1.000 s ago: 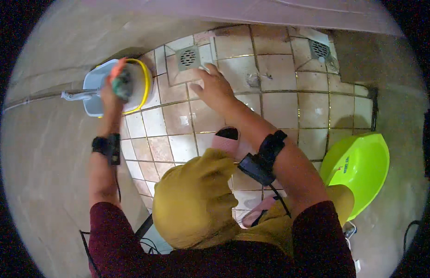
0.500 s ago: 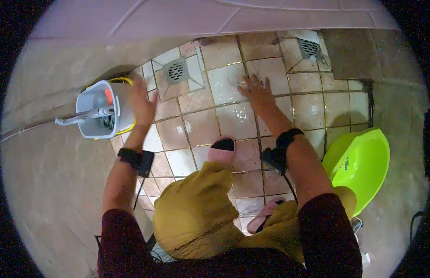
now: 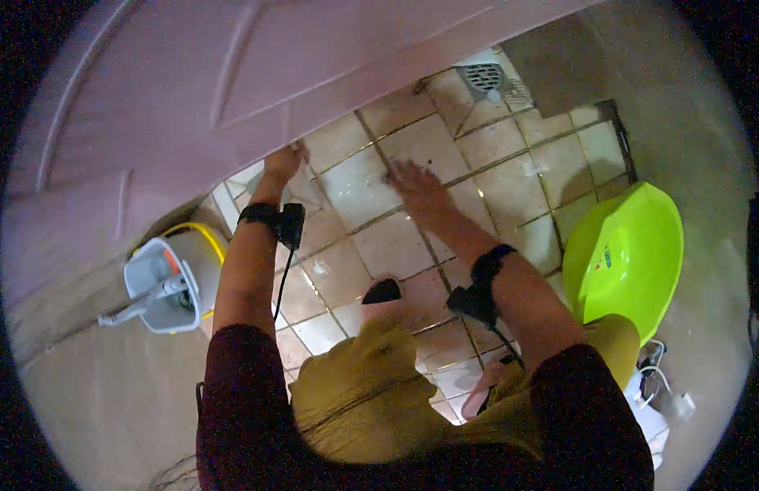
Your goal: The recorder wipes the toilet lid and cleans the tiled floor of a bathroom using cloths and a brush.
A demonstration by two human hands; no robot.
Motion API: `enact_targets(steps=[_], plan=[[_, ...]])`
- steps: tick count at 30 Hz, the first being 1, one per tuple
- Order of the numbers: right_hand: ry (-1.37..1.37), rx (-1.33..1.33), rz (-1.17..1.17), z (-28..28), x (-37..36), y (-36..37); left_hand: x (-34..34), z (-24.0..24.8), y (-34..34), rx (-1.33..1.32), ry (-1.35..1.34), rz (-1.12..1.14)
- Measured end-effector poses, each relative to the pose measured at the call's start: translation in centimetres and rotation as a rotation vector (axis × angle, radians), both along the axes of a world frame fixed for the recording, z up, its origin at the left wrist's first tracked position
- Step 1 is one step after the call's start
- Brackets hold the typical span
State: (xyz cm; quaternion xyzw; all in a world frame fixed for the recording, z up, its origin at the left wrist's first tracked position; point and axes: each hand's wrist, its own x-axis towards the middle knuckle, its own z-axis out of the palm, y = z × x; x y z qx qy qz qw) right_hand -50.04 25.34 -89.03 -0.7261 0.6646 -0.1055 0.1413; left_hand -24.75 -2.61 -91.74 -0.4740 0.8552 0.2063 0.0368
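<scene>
At the lower edge of the frame, maroon sleeves (image 3: 248, 368) and mustard trousers (image 3: 363, 393) fill the foreground, with a white cable (image 3: 658, 372) near the wall at the lower right. A pink slipper (image 3: 384, 311) with a dark toe opening shows at lower centre. Right of centre, a bright green basin (image 3: 633, 270) stands tilted, its hollow facing the camera. On the left side of the frame, a pale grey bucket (image 3: 144, 268) with a yellow handle (image 3: 206, 233) holds something orange (image 3: 171, 260), and a whitish pipe (image 3: 138, 311) crosses in front of it. Each wrist wears a black strap with a small box. Farther out, above the middle of the frame, the right hand (image 3: 420, 186) is palm down over the tiled floor (image 3: 388, 245), its fingers loosely spread and apparently bare of any object. The left hand (image 3: 283, 164), at upper left of centre, is low by the floor, partly covered by the edge of a pinkish surface (image 3: 175, 98) spanning the upper left; whether it grips anything I cannot tell. Farthest, a drain grate (image 3: 482, 77) sits in the floor at upper right of centre.
</scene>
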Motion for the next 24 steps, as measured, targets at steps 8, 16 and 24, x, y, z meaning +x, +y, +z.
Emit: enact_targets(steps=[8,16,24], plan=[[0.091,-0.107,-0.035,1.1,-6.0,-4.1,-2.0,-2.0,2.4,-0.217,-0.296,-0.120],[0.235,0.169,-0.379,6.7,-15.2,-10.7,-3.1,4.3,13.8,-0.062,-0.069,0.044],[0.535,0.232,-0.357,0.2,-22.9,-14.3,-3.0,4.8,17.7,0.236,0.148,0.302]])
